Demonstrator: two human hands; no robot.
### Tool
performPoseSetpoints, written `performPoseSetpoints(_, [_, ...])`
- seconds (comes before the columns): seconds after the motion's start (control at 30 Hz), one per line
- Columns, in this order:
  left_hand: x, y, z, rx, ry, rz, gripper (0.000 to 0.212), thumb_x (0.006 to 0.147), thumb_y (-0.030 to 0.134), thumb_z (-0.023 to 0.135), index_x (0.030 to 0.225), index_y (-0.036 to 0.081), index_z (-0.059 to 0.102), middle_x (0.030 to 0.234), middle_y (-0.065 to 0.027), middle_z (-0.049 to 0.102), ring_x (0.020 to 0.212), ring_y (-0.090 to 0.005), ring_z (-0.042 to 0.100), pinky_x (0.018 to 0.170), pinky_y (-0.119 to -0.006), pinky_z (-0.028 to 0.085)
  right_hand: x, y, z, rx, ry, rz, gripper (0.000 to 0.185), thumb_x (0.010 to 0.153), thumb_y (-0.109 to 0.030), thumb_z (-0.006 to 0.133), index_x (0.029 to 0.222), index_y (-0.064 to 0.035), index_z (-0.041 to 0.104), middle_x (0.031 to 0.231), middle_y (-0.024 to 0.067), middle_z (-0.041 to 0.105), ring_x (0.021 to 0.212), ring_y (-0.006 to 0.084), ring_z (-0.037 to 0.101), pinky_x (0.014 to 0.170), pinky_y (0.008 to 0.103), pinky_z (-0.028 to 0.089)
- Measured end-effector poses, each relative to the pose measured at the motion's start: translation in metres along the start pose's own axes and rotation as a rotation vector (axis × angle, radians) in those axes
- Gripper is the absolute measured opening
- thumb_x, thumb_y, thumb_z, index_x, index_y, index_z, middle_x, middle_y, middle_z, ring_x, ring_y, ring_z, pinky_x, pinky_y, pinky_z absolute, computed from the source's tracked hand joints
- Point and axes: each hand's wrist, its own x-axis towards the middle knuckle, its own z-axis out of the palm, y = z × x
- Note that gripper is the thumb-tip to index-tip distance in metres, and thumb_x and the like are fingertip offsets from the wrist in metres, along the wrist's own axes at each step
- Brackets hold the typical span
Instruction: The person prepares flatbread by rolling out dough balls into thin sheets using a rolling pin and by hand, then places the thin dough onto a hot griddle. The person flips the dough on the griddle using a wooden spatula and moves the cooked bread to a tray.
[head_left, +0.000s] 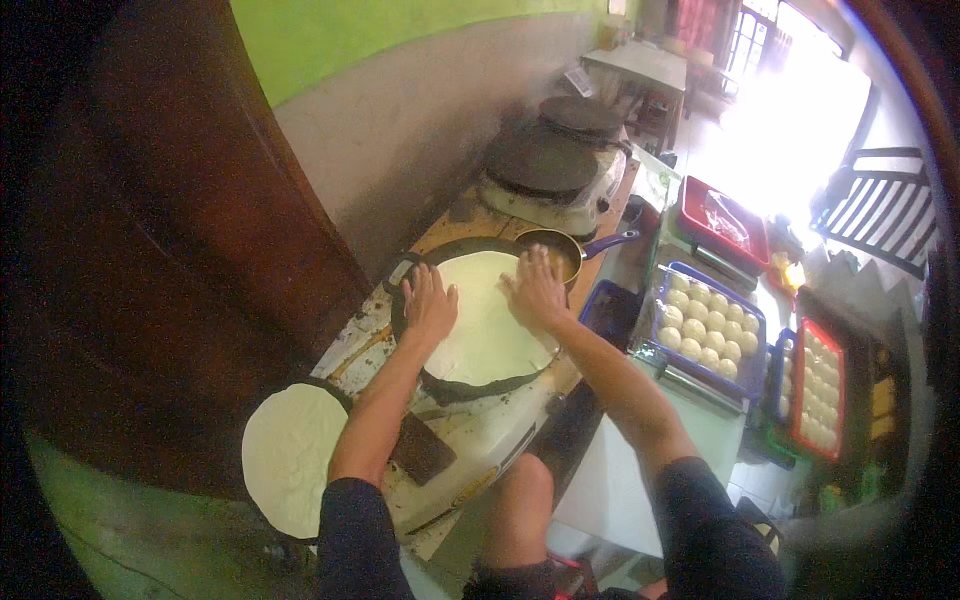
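A large round sheet of pale dough (480, 315) lies on a dark griddle (461, 391) in front of me. My left hand (430, 304) is spread flat over the sheet's left edge. Over its upper right edge rests my right hand (538, 292), fingers apart and palm down. Neither hand grips anything. Just beyond my right hand stands a small frying pan (568, 241) with a purple handle. A second pale dough round (292, 457) covers another hot plate at the lower left, partly hidden by my left arm.
Two dark griddles (551, 161) stand on a stove farther back along the wall. On the right are a blue tray of dough balls (739, 386), a red tray (724, 221) and an orange-red tray of more balls (840, 390). A dark wooden panel (187, 262) borders the left.
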Motion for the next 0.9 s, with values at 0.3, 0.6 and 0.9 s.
performPoseSetpoints(0.3, [0.033,0.021,-0.005,-0.042,-0.102,0.202,0.066,0.1,0.04,0.034,0.148,-0.003,0.021,0.158,-0.0185,0.015,0.147,-0.0287,0.012,0.12,-0.044,0.011,0.024,-0.004,0.022,0.017,0.022,0.007,0.069,0.1,-0.047,0.027,0.149,0.0015,0.021,0.157,0.0214,0.013,0.147,0.0313,0.009,0.118,0.0513,0.006])
performPoseSetpoints(0.6, [0.021,0.025,-0.005,-0.159,0.031,0.091,0.065,0.1,0.036,0.035,0.145,-0.01,0.023,0.154,-0.0257,0.018,0.145,-0.0344,0.015,0.119,-0.047,0.012,0.013,-0.01,-0.002,0.02,-0.005,0.029,0.068,0.1,-0.048,0.029,0.147,0.0018,0.028,0.156,0.0213,0.018,0.146,0.0326,0.013,0.118,0.0507,0.009])
performPoseSetpoints(0.9, [-0.029,0.022,-0.025,-0.226,0.046,0.026,0.065,0.099,0.033,0.038,0.143,-0.013,0.024,0.152,-0.0311,0.019,0.144,-0.0399,0.016,0.118,-0.048,0.013,-0.128,-0.048,-0.04,0.331,-0.337,-0.435,0.058,0.1,-0.04,0.037,0.14,0.0018,0.036,0.148,0.0268,0.029,0.141,0.0394,0.025,0.113,0.0503,0.025])
